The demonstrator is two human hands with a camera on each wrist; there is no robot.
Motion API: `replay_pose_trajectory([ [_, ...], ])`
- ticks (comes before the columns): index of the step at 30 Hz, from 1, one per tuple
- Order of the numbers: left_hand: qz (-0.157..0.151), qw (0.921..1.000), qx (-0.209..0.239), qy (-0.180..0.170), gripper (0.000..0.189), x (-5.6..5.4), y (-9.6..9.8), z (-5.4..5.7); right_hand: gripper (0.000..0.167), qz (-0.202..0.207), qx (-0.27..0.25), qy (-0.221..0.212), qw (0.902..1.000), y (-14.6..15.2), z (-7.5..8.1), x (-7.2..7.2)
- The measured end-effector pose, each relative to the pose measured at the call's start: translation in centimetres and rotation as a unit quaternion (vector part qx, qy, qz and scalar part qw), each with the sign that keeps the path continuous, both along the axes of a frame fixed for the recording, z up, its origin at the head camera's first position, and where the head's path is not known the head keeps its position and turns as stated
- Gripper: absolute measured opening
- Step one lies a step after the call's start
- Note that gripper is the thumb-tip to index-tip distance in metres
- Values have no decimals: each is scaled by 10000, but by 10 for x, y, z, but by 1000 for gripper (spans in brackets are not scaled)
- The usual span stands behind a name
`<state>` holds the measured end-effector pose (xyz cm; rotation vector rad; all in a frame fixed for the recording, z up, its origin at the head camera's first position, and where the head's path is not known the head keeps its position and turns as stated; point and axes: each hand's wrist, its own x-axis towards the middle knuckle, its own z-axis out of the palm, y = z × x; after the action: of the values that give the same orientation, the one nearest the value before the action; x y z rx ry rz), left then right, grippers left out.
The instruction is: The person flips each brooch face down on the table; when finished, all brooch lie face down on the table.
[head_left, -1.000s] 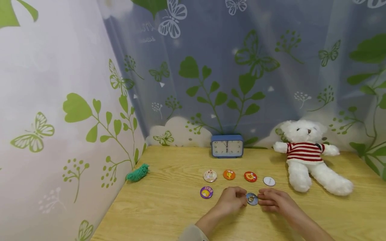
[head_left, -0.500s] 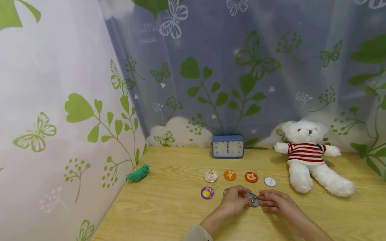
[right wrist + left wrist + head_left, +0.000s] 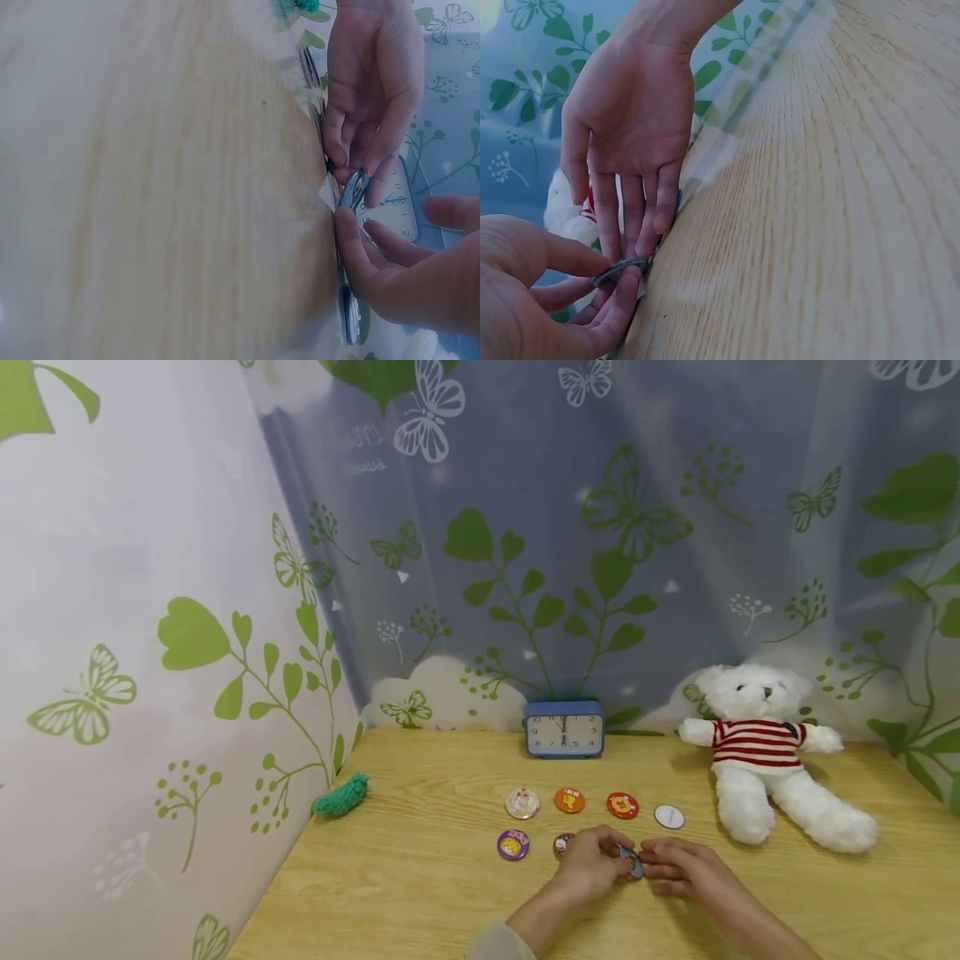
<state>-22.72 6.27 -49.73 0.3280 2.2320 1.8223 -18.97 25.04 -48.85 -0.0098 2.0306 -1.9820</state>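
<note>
A round blue badge [image 3: 632,862] stands tilted on its edge between both hands. My left hand [image 3: 587,867] pinches it between thumb and fingers, as the left wrist view shows with the badge [image 3: 621,270] seen nearly edge-on. On the other side, my right hand [image 3: 692,870] has its fingers nearly straight, fingertips right at the badge's edge. Its palm [image 3: 641,112] faces the left hand, and the thumb stays apart. Partly covered by my left hand is a dark brown badge [image 3: 562,845]; a purple badge [image 3: 513,845] lies to its left.
Behind the hands lie a pale badge [image 3: 522,802], an orange one [image 3: 570,800], a red one [image 3: 622,805] and a white one [image 3: 669,816]. A blue clock [image 3: 564,729] and a white teddy bear [image 3: 759,752] stand farther back. Green yarn [image 3: 342,796] lies at the table's left edge.
The blue badge has gone from facing up to tilted on edge in my left hand's pinch. My left hand has shifted slightly right, uncovering part of the brown badge.
</note>
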Motion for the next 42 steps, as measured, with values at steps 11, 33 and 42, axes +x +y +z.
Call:
replay_pose_trajectory([
  [11, 119, 9990, 366, -215, 23, 0, -1, 4, 50, -149, -80, 49, 9998, -4, 1, 5],
  [33, 89, 9915, 1273, -232, 38, 0, -2, 4, 50, -369, 88, 429, 9984, -12, -1, 5],
  [42, 93, 9918, 1253, -231, 25, 0, -4, 1, 41, -721, 287, 320, 9965, -17, -4, 0],
])
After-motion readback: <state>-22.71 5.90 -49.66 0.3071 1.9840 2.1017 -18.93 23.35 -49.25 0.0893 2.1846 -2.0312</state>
